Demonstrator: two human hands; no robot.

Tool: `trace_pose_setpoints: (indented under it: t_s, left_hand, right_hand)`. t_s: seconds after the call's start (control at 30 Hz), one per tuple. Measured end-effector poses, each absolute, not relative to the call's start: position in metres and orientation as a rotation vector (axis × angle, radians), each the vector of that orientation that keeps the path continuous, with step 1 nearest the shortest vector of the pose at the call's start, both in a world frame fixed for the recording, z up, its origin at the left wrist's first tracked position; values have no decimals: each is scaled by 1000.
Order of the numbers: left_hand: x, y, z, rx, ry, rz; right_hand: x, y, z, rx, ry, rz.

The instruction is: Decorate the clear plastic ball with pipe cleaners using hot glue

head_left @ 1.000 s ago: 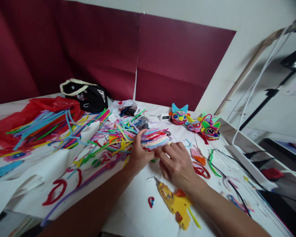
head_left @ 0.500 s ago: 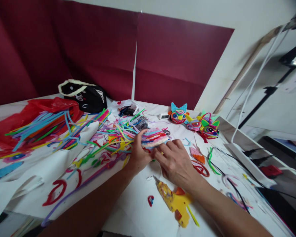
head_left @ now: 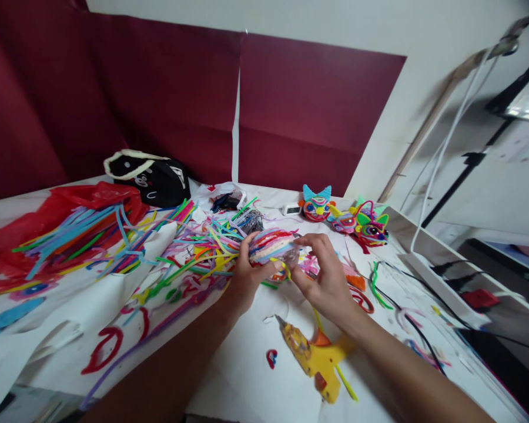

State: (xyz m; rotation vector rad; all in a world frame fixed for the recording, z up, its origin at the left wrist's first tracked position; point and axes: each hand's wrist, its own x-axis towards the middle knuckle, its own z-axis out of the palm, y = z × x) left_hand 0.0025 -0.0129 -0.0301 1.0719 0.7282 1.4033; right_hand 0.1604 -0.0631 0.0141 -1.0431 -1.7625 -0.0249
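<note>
Beyond the yellow glue gun [head_left: 311,359] on the desk [head_left: 242,364], my left hand [head_left: 245,277] curls round a pipe-cleaner-striped ball [head_left: 271,247]; my right hand [head_left: 322,283] grips its edge between part-spread thumb and forefinger.

The ball [head_left: 271,247] shows fuzzy stripes over clear, glossy plastic; the glue gun [head_left: 303,353], smooth plastic; the red bag [head_left: 44,214], thin shiny plastic; the pouch [head_left: 162,187], matt cloth.

Held pc. [head_left: 268,247]: striped red, pink, lt. blue, wht.
Glue gun [head_left: 306,355]: yel. w/ orange part, dk. tip.
Plastic bag [head_left: 99,195]: red.
Stem bundle [head_left: 84,228]: multicol., mainly lt. blue.
Tote [head_left: 163,191]: blk. w/ cream trim, wht. markings.
Eared figure [head_left: 316,205]: lt. blue ears, multicol. face.
Backdrop [head_left: 312,117]: solid maroon.
</note>
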Motion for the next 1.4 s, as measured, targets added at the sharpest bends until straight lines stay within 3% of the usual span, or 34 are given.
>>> trace_pose_setpoints:
  t_s: [0.9,1.4]
  left_hand:
    - [6,-17,-34,999,655,1342]
    - [8,-25,-19,820,572,1294]
  right_hand:
    - [155,-48,-2,-1105,-1401,769]
    - [156,-47,1,-1102,-1368,806]
